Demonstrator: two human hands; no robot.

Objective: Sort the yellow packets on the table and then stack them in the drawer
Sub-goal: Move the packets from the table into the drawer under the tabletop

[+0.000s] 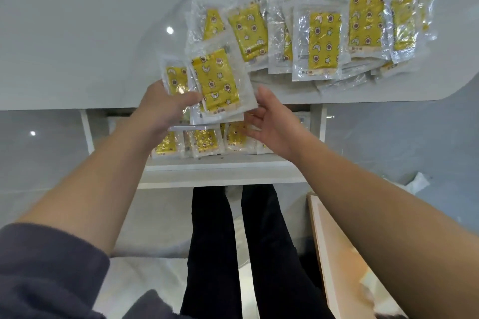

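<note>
Left hand (166, 106) clamped on yellow packets (220, 83), long axis near-to-far, far end leaning left, right hand (272, 122) slack-fingered just beside, stocked drawer (223, 166) beneath, loose packets (324, 41) on far table (77, 33)

2 hands (166, 109) (272, 122), 1 drawer (220, 171), 10+ yellow packets (325, 41)

The held packets (220, 83) hide the fingers of the left hand (160, 106) and some drawer packets (204, 141); their print is too small to read.
</note>
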